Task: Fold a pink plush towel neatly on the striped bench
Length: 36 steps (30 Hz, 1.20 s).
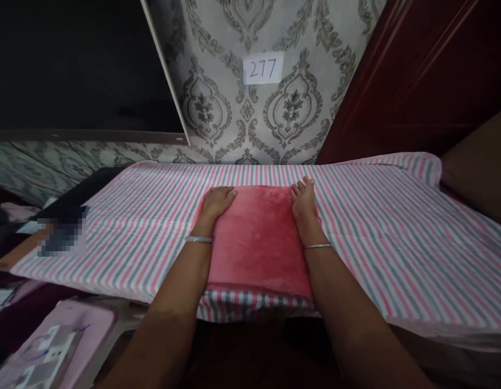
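Note:
A pink plush cloth [256,243], flat and roughly rectangular, lies on a striped sheet in front of me. It looks folded, though I cannot tell what kind of piece it is. My left hand [220,202] rests on its far left corner, fingers stretched out and pointing inward. At the far right corner, my right hand [304,202] lies along the edge with its fingers apart, touching the plush. Neither hand visibly grips the fabric. Each wrist wears a silver bangle.
The striped sheet [363,227] covers the table and hangs over its front edge. Behind are a patterned wall with a "277" paper [263,68], a dark screen [80,70] and a dark red panel [420,81]. A pink stool [92,316] stands at lower left, holding a power strip [55,354].

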Tool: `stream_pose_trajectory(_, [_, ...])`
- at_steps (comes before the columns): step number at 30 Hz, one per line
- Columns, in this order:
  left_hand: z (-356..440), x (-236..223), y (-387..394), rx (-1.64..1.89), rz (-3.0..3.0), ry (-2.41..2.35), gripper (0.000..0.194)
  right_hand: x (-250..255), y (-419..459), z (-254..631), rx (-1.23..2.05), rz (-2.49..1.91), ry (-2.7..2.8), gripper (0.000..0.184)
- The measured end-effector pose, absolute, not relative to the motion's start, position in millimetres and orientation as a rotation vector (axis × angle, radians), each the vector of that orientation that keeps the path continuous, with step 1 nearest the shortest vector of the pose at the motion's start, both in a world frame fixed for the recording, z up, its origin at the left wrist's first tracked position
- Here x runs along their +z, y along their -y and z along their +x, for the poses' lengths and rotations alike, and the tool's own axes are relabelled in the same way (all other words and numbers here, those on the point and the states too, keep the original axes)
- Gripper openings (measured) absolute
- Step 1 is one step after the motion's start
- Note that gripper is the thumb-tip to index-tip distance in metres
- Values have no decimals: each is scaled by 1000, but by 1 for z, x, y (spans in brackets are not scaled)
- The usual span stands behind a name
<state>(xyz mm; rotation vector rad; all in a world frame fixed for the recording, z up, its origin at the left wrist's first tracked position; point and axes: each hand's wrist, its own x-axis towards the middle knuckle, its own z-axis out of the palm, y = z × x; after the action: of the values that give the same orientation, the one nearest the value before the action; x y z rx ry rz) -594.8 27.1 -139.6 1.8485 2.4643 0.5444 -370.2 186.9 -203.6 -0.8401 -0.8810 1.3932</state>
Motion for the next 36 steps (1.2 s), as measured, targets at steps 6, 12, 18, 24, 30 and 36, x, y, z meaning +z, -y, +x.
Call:
stream_pose_trajectory(6, [-593, -140, -26, 555, 1853, -2493, 45, -204, -183, -378, 1355, -807, 775, 64])
stream_pose_trajectory(12, [-581, -137, -21, 467, 1842, -2585, 44, -202, -180, -382, 1306, -825, 827, 56])
stream_pose_trajectory(18, [-558, -112, -17, 413, 1804, -2629, 41, -176, -179, -382, 1355, -935, 749, 46])
stream_pose_trajectory(24, [-470, -113, 29, 450, 2246, -2253, 53, -164, -149, -375, 1440, -856, 776, 40])
stream_pose_trajectory(30, [-429, -159, 67, 319, 2245, -2183, 57, -191, -96, -372, 1450, -737, 769, 25])
stream_pose_trajectory(36, [-445, -150, 74, 274, 2178, -2227, 58, -197, -84, -371, 1389, -663, 871, 34])
